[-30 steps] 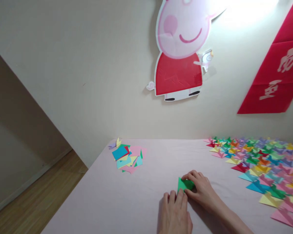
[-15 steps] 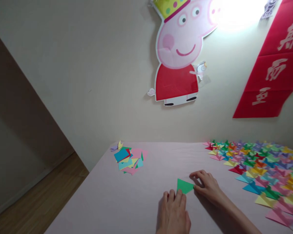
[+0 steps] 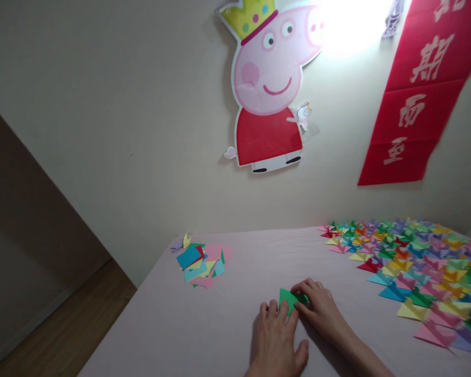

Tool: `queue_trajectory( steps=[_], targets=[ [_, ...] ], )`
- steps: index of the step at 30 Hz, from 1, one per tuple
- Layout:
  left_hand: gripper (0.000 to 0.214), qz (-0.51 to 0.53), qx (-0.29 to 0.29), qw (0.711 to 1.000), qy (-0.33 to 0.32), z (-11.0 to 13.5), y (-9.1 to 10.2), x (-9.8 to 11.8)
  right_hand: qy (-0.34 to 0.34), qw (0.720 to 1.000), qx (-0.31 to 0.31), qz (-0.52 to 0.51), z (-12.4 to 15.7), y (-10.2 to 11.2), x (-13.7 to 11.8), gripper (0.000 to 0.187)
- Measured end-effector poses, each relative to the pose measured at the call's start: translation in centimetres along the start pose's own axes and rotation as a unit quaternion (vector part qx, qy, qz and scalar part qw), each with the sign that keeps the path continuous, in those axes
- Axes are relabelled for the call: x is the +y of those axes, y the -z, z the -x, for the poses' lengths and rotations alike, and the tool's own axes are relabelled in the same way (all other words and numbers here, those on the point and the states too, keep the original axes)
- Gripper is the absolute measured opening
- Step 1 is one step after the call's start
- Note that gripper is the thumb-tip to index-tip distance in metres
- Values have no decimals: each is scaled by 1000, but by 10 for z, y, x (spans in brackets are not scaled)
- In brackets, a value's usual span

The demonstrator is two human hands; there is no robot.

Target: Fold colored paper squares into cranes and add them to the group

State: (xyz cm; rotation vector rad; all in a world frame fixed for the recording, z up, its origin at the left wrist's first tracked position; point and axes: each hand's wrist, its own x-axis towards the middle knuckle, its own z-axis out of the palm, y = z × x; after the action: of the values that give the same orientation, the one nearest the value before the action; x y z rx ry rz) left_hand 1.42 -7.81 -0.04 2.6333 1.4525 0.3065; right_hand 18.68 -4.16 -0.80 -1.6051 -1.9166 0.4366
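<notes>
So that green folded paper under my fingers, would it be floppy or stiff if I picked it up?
Probably light and thin: the green paper lies flat on the table like the loose squares. Folded into a triangle, it is likely stiffer than one sheet, yet bendable. Pushed, it would likely slide; the left hand and right hand touch it.

a small folded paper [image 3: 287, 297] is laid on the table [image 3: 172, 340] near its front edge, with the left hand [image 3: 277, 340] set just before it, fingertips touching it, and the right hand [image 3: 320, 310] placed on its right side. a loose pile of paper squares [image 3: 202, 260] is found well to the left and further back, with two small folded pieces [image 3: 182, 242] just behind its left corner, while rows of folded paper shapes [image 3: 416, 267] are spread over the table's right part. on the wall behind, a cartoon cutout [image 3: 269, 89] is hung left of a banner [image 3: 412, 99]
</notes>
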Motion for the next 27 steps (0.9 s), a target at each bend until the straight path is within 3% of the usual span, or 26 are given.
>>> queue_trajectory(
  steps=[10,18,24,27],
  targets=[
    [51,-36,71,997,2,23,-16,-20,-2,1000,6,2,-1,0,6,20],
    [48,-67,110,992,-13,43,-14,-36,-1,1000,-6,-11,1,2,9,22],
    [51,-100,124,987,0,58,-45,-55,31,998,-37,-44,4,7,10,30],
    [69,-72,151,986,-13,47,-55,-62,53,996,-44,-54,3,7,5,29]
  ],
)
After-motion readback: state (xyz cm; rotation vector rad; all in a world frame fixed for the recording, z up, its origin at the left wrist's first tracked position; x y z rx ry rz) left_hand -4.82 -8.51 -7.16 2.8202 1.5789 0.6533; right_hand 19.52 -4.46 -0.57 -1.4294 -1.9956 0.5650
